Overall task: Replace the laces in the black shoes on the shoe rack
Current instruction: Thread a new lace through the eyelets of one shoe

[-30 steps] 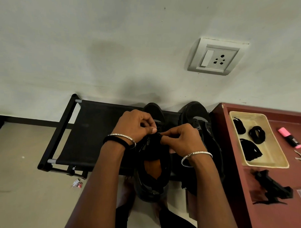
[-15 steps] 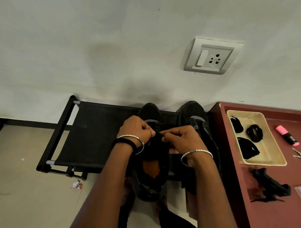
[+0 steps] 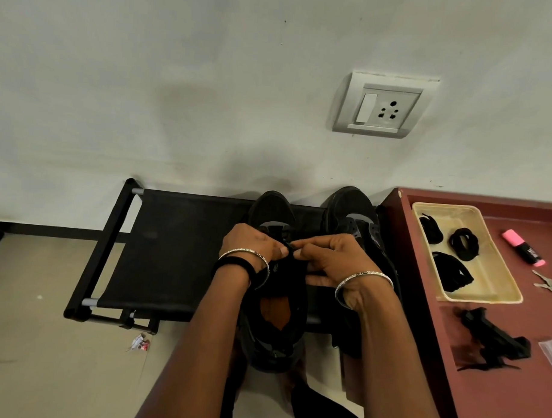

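**Two hands, two shoes, one lace between the fingertips**

A pale wall fills the upper half of the view, and one grey socket plate is set into it. Below it lies a tan floor, with one maroon table at the right edge. One black shoe rack stands against the wall, just beside the table.

Two black shoes sit on the right part of the rack, toes toward the wall. The left shoe hangs its heel over the front bar, showing an orange insole. The right shoe stands just beside the table.

Both hands work over the left shoe's tongue. The left hand and the right hand are curled, and their fingertips meet to pinch one black lace. How it runs through the eyelets cannot be made out. Each wrist wears one silver bangle, and the left wrist also has one black band.

On the table lies one cream tray holding three lace bundles, all black and lying apart. Near the tray lies one black object that cannot be identified. Right of the tray are one pink highlighter and one small set of keys. One crumpled wrapper lies on the floor by the rack's front leg.
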